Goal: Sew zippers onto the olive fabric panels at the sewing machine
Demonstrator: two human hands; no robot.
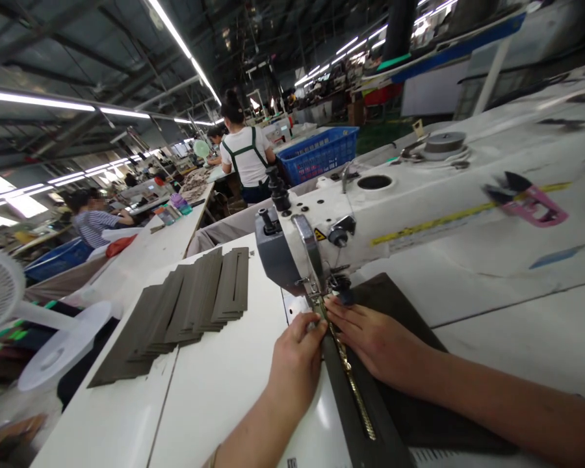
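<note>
A white sewing machine (pixel 322 227) stands over a dark fabric strip (pixel 338 390) with a gold zipper (pixel 357 393) along it. My left hand (pixel 299 354) is at the strip's left edge just before the needle area, thumb and fingers pinched on the strip. My right hand (pixel 370 331) lies on the fabric to the right of the zipper, fingers stretched toward the presser foot. A larger dark panel (pixel 419 396) lies beneath my right forearm. The needle tip is hidden among the machine parts.
Stacked dark fabric pieces (pixel 190 305) fan out on the white table (pixel 209 390) at left. Pink-handled scissors (pixel 536 205) rest on the machine's body. A white fan (pixel 53 325) stands far left. Beyond are a blue basket (pixel 322 153) and people at other tables.
</note>
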